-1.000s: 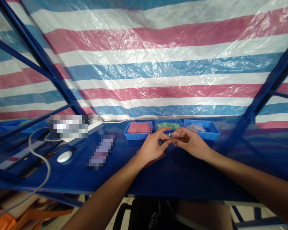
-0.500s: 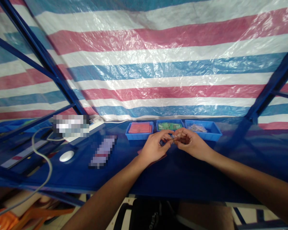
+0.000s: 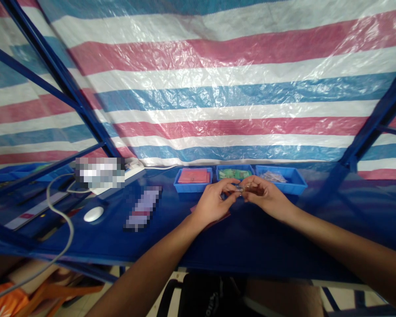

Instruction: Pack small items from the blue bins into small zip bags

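My left hand and my right hand meet over the blue table, fingertips pinched together. Between them is a small, clear, shiny plastic piece, perhaps a little bag; the fingers cover most of it. Both hands grip it, one from each side. Under my left hand and wrist lies a flat dark-red piece, largely covered. Just beyond the hands stand three blue trays: the left tray holds pink-red flat pieces, the middle one green packets, the right tray small pale packets.
On the left are a white computer mouse, a blurred-out flat object, a grey cable and a white box-like thing. Blue metal posts frame the table. A striped plastic sheet hangs behind.
The view has shifted slightly. My hands stay together with the clear piece between them; the fingertips have moved only a little.
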{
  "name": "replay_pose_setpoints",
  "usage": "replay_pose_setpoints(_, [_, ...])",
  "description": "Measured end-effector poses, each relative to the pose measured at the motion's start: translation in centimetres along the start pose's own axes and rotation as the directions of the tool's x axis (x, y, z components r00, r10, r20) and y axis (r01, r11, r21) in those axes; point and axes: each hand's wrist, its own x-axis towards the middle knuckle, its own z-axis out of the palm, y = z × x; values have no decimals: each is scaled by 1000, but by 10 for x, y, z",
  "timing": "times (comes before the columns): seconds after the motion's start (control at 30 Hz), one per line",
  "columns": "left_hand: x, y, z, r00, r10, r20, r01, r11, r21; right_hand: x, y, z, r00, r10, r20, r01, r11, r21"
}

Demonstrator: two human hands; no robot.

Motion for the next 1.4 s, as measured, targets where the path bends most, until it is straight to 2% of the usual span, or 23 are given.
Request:
replay_pose_setpoints(0.1, [1, 2, -1, 998, -26, -56, 24, 999, -35, 1, 0, 0, 999, 11, -37, -10, 999, 37])
replay_pose_setpoints(0.23, [1, 2, -1, 993, -60, -106, 51, 995, -86, 1, 1, 0, 1000, 10, -28, -9, 1000, 27])
replay_pose_setpoints(0.37, [1, 2, 0, 993, -66, -100, 55, 993, -107, 0, 3, 2, 999, -5, -33, 5, 1000, 7])
replay_pose_setpoints(0.53, [1, 5, 1, 999, -44, -27, 40, 990, -134, -1, 8, 4, 996, -75, -40, 73, 996, -50])
replay_pose_setpoints(0.7, [1, 5, 2, 999, -42, 3, 42, 989, -143, -3, 11, 3, 992, -116, -40, 108, 979, -174])
replay_pose_setpoints(0.97, [0, 2, 3, 1000, -16, 16, 17, 999, -51, -4, 10, 4, 988, -155, 0, 150, 953, -264])
replay_pose_setpoints(1.07, [0, 2, 4, 1000, -17, -4, 17, 999, -45, -4, 10, 3, 983, -181, -4, 170, 931, -322])
replay_pose_setpoints(1.27, [1, 4, 1, 997, -45, -65, 41, 997, -62, -3, 8, 2, 981, -193, -19, 179, 939, -295])
replay_pose_setpoints(1.33, [1, 4, -2, 997, -36, -70, 33, 998, -49, -2, 4, -2, 972, -235, -33, 209, 916, -343])
replay_pose_setpoints(1.4, [1, 3, -4, 997, -7, -76, 7, 1000, -2, -1, -2, -9, 946, -322, -40, 268, 845, -463])
